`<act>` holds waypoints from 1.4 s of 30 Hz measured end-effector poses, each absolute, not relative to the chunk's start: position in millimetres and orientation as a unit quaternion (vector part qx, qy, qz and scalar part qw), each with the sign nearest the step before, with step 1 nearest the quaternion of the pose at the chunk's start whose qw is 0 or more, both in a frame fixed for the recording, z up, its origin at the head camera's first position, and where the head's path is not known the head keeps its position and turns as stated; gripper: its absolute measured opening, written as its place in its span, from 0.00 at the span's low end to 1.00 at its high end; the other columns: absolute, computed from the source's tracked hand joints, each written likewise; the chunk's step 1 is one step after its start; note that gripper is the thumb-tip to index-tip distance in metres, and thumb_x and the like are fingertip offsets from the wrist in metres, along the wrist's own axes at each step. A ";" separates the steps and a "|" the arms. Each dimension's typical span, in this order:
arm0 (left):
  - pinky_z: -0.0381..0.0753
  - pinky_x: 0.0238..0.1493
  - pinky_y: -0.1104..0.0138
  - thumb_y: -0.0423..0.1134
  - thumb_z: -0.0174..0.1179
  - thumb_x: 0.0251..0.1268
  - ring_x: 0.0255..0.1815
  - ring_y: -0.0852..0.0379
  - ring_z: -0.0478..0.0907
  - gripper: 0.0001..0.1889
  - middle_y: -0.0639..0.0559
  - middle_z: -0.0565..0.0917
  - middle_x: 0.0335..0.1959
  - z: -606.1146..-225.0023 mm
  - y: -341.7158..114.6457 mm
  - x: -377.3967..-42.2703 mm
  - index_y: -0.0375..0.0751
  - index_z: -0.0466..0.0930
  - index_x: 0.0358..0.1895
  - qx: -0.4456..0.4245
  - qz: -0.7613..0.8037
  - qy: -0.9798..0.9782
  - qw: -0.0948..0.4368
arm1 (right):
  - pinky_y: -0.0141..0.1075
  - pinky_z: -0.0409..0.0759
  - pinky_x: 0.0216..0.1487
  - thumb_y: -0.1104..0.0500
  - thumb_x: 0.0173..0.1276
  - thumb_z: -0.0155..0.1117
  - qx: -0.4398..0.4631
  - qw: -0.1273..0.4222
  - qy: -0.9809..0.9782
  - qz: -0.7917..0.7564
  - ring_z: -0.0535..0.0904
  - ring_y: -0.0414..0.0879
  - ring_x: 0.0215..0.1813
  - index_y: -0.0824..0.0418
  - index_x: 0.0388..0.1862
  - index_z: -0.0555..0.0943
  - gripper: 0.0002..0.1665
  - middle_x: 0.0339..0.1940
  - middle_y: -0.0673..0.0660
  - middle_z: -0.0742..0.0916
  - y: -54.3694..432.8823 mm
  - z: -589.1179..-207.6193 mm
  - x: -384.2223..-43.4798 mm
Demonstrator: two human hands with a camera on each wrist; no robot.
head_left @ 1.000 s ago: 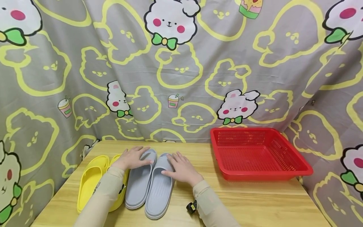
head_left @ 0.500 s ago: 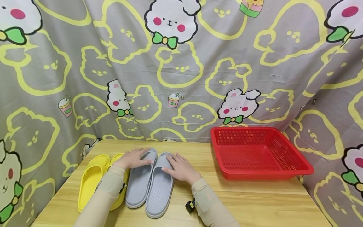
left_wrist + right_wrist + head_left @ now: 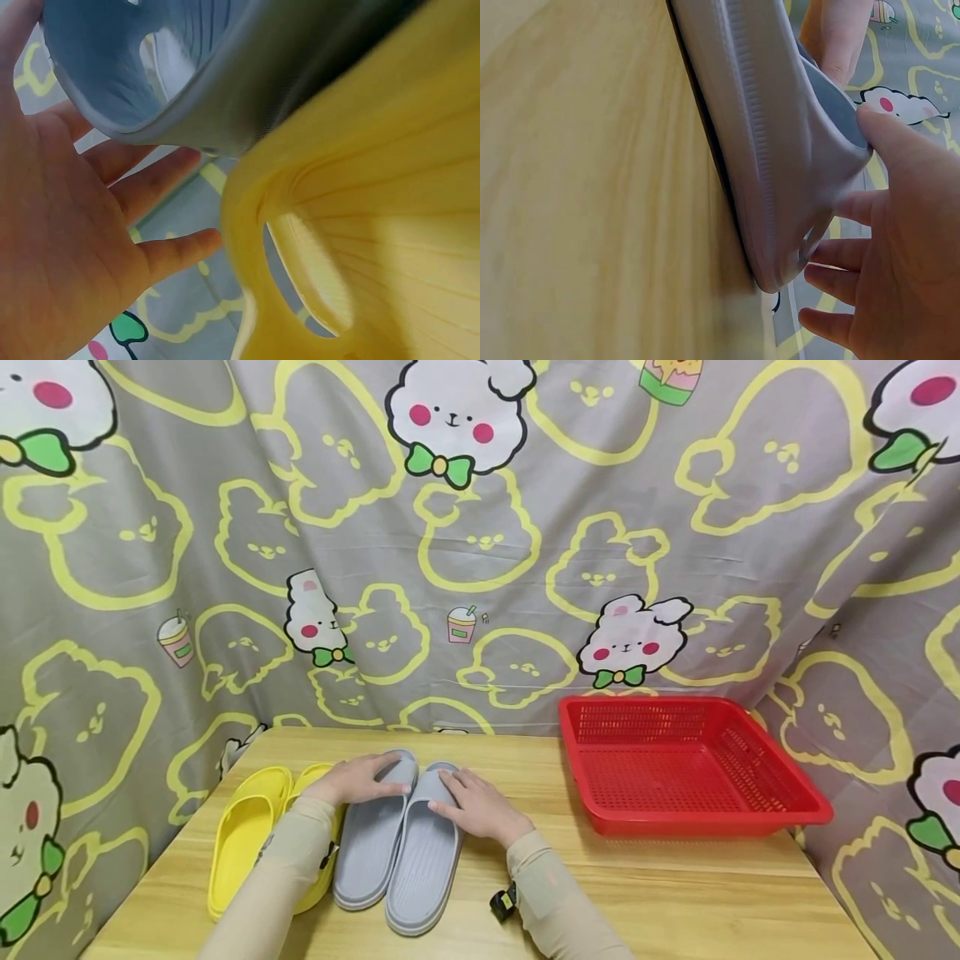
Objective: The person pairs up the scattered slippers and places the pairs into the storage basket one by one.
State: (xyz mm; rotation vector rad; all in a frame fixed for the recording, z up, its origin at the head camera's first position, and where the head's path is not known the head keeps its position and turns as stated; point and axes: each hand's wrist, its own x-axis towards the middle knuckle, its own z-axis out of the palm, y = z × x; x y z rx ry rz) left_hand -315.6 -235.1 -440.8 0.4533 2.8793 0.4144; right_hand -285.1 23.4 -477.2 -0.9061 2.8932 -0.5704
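A pair of grey slippers lies side by side on the table in the head view, toes away from me. My left hand lies over the strap of the left grey slipper. In the left wrist view its fingers spread out straight beneath the slipper's edge. Over the toe part of the right grey slipper rests my right hand. The right wrist view shows its thumb touching the strap's edge and its fingers loosely extended along the toe. Both slippers stay flat on the table.
A pair of yellow slippers sits at the left, partly hidden by my left forearm. At the right back stands a red plastic basket. A grey patterned curtain encloses the wooden table.
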 end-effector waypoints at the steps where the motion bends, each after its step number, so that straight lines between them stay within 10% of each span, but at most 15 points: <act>1: 0.65 0.64 0.35 0.72 0.54 0.59 0.70 0.36 0.67 0.46 0.38 0.70 0.70 -440.2 -234.7 -316.3 0.46 0.62 0.74 0.155 0.140 0.973 0.098 | 0.48 0.61 0.76 0.31 0.74 0.39 -0.293 0.029 0.937 -0.188 0.60 0.56 0.77 0.54 0.78 0.58 0.43 0.76 0.59 0.68 23.8 -477.1 -285.4; 42: 0.72 0.57 0.38 0.66 0.72 0.41 0.55 0.37 0.80 0.48 0.38 0.83 0.56 -403.7 -235.8 -307.6 0.36 0.76 0.62 0.217 0.066 0.974 0.002 | 0.47 0.74 0.66 0.30 0.61 0.61 -0.265 -0.022 0.925 -0.273 0.68 0.53 0.67 0.55 0.77 0.59 0.54 0.68 0.61 0.73 29.3 -460.9 -278.4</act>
